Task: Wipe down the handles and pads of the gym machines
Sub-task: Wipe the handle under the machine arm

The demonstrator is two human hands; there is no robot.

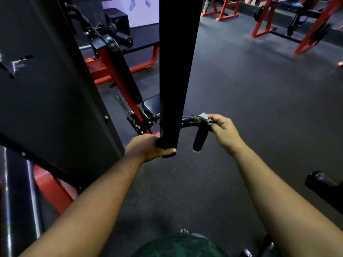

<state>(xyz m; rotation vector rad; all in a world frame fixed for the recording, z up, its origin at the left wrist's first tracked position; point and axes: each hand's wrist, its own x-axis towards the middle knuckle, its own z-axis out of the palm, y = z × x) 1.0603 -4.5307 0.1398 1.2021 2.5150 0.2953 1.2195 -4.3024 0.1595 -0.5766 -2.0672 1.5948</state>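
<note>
Black bar (188,121): steadied for wiping.
Left hand (146,148): fingers wrapped round near grip (168,154), bracing.
Right hand (223,129): fingers pinching pale cloth (205,117) against bend.

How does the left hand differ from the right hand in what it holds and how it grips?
The left hand wraps its fingers around a black handle grip behind the black upright beam; the right hand pinches a small grey-white cloth with its fingertips. The left hand holds bare, while the right hand presses the cloth against the curved bar. The left hand sits lower in the head view than the right hand. Both work on the same machine handle.
</note>
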